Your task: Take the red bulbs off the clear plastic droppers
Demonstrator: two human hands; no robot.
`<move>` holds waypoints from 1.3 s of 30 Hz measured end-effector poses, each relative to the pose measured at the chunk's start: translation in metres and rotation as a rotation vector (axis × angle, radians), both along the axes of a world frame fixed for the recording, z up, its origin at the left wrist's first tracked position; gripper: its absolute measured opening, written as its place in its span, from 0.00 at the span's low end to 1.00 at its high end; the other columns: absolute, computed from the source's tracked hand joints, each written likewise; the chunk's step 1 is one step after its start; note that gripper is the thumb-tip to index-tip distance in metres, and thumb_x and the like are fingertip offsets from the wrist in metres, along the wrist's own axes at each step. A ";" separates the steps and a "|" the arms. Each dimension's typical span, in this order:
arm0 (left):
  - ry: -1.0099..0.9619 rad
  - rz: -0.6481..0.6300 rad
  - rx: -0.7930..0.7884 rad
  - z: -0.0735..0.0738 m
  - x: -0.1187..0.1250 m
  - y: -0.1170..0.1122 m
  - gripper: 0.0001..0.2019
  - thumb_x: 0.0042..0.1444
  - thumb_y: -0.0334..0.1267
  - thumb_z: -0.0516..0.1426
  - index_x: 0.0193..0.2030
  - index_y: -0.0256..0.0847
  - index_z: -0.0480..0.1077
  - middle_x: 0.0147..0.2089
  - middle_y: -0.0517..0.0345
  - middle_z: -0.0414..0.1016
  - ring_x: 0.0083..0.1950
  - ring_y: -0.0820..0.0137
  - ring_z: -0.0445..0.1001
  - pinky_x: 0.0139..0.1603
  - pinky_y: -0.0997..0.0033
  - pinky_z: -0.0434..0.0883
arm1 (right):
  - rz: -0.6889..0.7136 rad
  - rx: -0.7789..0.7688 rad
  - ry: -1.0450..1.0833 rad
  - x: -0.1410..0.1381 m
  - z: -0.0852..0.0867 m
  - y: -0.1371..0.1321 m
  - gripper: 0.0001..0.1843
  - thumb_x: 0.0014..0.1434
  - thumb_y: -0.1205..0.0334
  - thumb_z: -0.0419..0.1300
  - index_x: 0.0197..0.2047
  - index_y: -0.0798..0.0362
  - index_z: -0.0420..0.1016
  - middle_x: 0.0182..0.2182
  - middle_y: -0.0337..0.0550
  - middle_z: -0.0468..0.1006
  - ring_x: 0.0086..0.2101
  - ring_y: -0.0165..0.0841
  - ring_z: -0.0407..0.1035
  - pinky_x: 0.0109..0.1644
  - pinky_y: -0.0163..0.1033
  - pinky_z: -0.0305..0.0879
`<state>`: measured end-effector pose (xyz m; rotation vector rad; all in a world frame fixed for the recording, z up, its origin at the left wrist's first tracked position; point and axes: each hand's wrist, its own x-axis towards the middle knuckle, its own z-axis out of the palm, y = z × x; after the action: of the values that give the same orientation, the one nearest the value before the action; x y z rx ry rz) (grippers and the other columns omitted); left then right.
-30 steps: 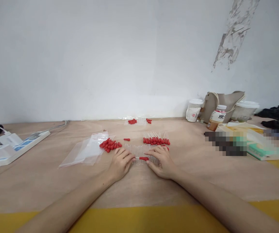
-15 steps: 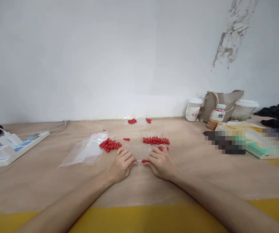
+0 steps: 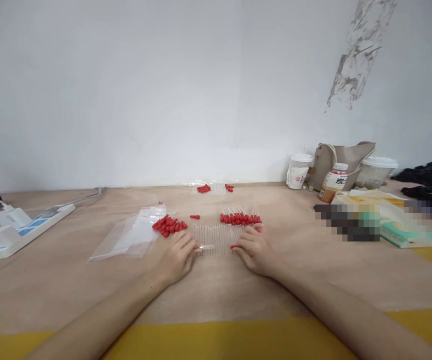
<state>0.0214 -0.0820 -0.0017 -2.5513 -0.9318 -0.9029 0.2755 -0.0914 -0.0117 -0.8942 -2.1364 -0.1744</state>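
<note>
My left hand (image 3: 177, 257) rests on the table with its fingers curled, pinching a clear glass dropper tube (image 3: 207, 247) that points right. My right hand (image 3: 256, 251) is curled too, with a red rubber bulb (image 3: 233, 246) at its fingertips, a short gap from the tube's end. Between and behind the hands lies a row of bare clear tubes (image 3: 218, 234). Further back lies a row of tubes fitted with red bulbs (image 3: 240, 218). A pile of loose red bulbs (image 3: 169, 225) sits beyond my left hand.
Empty clear zip bags (image 3: 131, 235) lie to the left, and a white power strip (image 3: 28, 226) further left. One stray bulb (image 3: 195, 217) lies alone. Cups, a bottle (image 3: 333, 182), a beige bag and boxes crowd the right back. Yellow tape edges the table front.
The hands first closed together on the tube and red bulb, then drew apart. The left hand now keeps the tube and the right hand has the bulb at its fingertips.
</note>
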 end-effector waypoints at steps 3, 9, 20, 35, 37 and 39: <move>-0.134 0.104 -0.080 0.002 -0.017 0.009 0.09 0.59 0.35 0.47 0.35 0.38 0.67 0.32 0.56 0.65 0.35 0.70 0.64 0.36 0.70 0.64 | -0.059 -0.165 0.286 0.028 0.001 0.016 0.11 0.57 0.61 0.51 0.37 0.52 0.74 0.30 0.44 0.73 0.32 0.32 0.65 0.38 0.39 0.60; -0.201 0.208 -0.142 -0.002 -0.019 0.024 0.16 0.57 0.29 0.44 0.49 0.40 0.64 0.41 0.53 0.62 0.45 0.68 0.65 0.46 0.67 0.66 | -0.376 -0.358 0.472 0.066 0.004 0.043 0.16 0.51 0.61 0.53 0.42 0.57 0.73 0.31 0.45 0.72 0.29 0.31 0.66 0.33 0.36 0.63; -0.052 0.312 -0.189 -0.011 -0.011 0.032 0.22 0.50 0.21 0.43 0.49 0.39 0.65 0.43 0.52 0.61 0.45 0.67 0.64 0.45 0.67 0.67 | -0.466 -0.553 0.344 0.060 0.001 0.039 0.09 0.46 0.57 0.57 0.25 0.54 0.66 0.23 0.39 0.72 0.25 0.28 0.65 0.27 0.31 0.59; -0.115 0.276 -0.407 -0.004 -0.004 0.018 0.17 0.60 0.36 0.42 0.52 0.37 0.63 0.51 0.52 0.67 0.52 0.67 0.65 0.54 0.66 0.62 | -0.649 -0.641 0.366 0.071 -0.004 0.048 0.06 0.52 0.60 0.53 0.31 0.53 0.67 0.27 0.42 0.76 0.28 0.30 0.69 0.29 0.32 0.58; -0.126 0.285 -0.416 -0.006 -0.005 0.020 0.18 0.59 0.34 0.42 0.52 0.36 0.64 0.51 0.51 0.67 0.53 0.67 0.65 0.54 0.66 0.62 | -0.667 -0.645 0.381 0.078 -0.006 0.053 0.07 0.50 0.60 0.54 0.32 0.54 0.69 0.28 0.43 0.77 0.29 0.30 0.70 0.30 0.32 0.58; -0.131 0.297 -0.405 -0.010 -0.006 0.022 0.17 0.58 0.33 0.43 0.52 0.36 0.64 0.51 0.51 0.68 0.53 0.66 0.65 0.55 0.65 0.62 | -0.674 -0.654 0.394 0.083 -0.009 0.058 0.08 0.49 0.59 0.56 0.30 0.54 0.71 0.27 0.43 0.77 0.29 0.31 0.70 0.29 0.32 0.59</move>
<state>0.0152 -0.0600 -0.0116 -2.5838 -1.6289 -0.8709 0.3586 -0.0334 -0.0206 -1.8387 -1.4574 0.3638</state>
